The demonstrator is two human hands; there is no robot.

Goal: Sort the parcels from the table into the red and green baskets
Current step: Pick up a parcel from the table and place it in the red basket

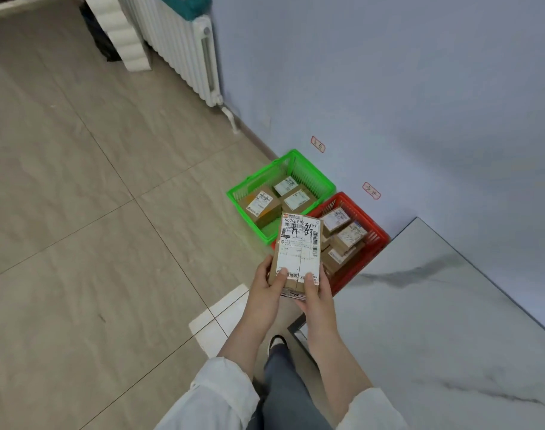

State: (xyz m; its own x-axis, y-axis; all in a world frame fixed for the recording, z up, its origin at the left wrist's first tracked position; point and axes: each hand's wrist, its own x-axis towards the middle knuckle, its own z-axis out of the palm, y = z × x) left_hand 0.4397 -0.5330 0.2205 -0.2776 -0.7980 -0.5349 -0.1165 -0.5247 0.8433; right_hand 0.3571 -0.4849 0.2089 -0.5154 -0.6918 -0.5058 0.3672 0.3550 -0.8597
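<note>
A brown cardboard parcel (298, 249) with a white shipping label and black handwritten characters is held in the air in front of the baskets. My left hand (266, 290) grips its near left corner, thumb on the label. My right hand (317, 294) grips its near right corner, thumb on top. On the floor against the wall stands the green basket (311, 172) with three labelled parcels inside. The red basket (373, 231) beside it to the right holds several parcels; the held parcel hides part of its left side.
A grey marble-patterned table (451, 321) fills the lower right, its corner next to the red basket. Small red-bordered labels (317, 144) are stuck on the blue wall above each basket. A white radiator (187, 51) stands along the wall farther back. Tiled floor lies to the left.
</note>
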